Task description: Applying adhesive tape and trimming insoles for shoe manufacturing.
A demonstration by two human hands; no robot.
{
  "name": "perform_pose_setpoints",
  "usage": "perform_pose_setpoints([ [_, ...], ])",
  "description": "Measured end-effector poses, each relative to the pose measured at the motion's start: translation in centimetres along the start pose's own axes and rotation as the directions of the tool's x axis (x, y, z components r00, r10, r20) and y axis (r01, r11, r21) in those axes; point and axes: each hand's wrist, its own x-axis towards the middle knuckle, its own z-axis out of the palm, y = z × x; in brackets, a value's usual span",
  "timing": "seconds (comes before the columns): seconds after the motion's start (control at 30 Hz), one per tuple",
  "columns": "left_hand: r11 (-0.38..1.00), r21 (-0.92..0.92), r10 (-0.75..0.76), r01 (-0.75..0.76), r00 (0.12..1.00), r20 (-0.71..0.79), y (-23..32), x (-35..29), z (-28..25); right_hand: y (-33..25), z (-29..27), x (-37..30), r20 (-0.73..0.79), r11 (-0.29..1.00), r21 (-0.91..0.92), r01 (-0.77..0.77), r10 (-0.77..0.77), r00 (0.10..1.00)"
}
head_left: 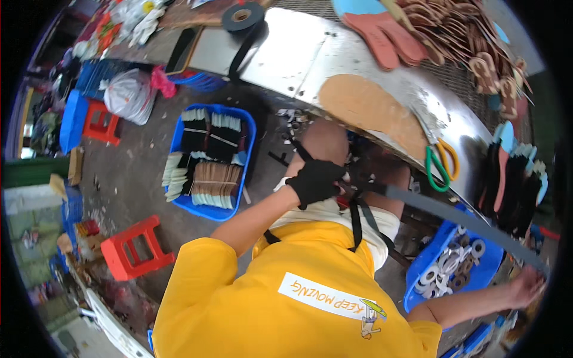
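Note:
A long dark grey strip (453, 212), like tape or webbing, is stretched taut across my lap between both hands. Its inner end meets my left hand (316, 182), which wears a black glove and is closed above my thighs. Far out to the right, my bare right hand (528, 287) grips the other end with bent fingers. Black straps (356, 224) hang down over my white shorts below the left hand. Scissors (440, 162) with green and yellow handles lie at the bench edge, beside a tan sole-shaped sheet (364, 107).
The metal-topped bench (283, 51) carries a black tape roll (243, 19), pink insoles (385, 37) and piled brown sole pieces (447, 24). A blue basin (253, 143) of bundled insoles stands left; another blue basin (412, 286) with tape rolls, right. Red stools (137, 247) stand left.

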Motion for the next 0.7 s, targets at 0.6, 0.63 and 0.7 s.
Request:
perform_pose_setpoints([
  [0.6, 0.995, 0.05, -0.098, 0.088, 0.966, 0.239, 1.2, -3.4, -10.6, 29.2, 13.3, 0.1, -0.412, 0.432, -0.326, -0.841, 0.736, 0.538],
  [0.63, 0.989, 0.063, -0.147, 0.136, 0.96, 0.239, -0.5, -4.3, -11.6, 28.0, 11.5, 0.7, -0.443, 0.429, -0.36, -0.828, 0.703, 0.557],
  [0.7, 0.948, -0.232, -0.176, 0.219, 0.966, 0.191, -0.3, -5.6, -13.5, 26.7, 10.0, 1.2, -0.325, 0.347, -0.366, -0.863, 0.822, 0.468],
])
